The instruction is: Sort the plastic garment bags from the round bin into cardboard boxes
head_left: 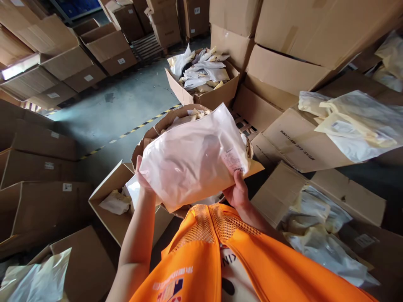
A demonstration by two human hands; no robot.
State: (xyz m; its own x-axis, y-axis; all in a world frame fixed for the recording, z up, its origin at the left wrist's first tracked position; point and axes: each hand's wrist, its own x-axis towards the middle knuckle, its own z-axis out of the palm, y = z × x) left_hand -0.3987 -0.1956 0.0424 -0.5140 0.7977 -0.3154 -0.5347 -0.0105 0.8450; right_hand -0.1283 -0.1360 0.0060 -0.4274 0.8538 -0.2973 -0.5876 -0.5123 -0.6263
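A large white plastic mailing bag (189, 163) is held out flat in front of my chest. My left hand (144, 178) grips its left edge, thumb up along the side. My right hand (236, 191) is closed on its lower right corner, with the thumb on top near a printed label (232, 160). Beneath the bag stands a round-edged open carton (138, 147) with more packages in it, mostly hidden by the bag. The fingers under the bag are out of sight.
Ahead is a carton (185, 97) heaped with mailing bags. Another open carton (107, 209) stands at lower left. At right, more bags (359, 126) lie on boxes, and others fill a carton (362, 205). Striped tape (135, 132) crosses the floor. Cartons are stacked along the left (40, 165).
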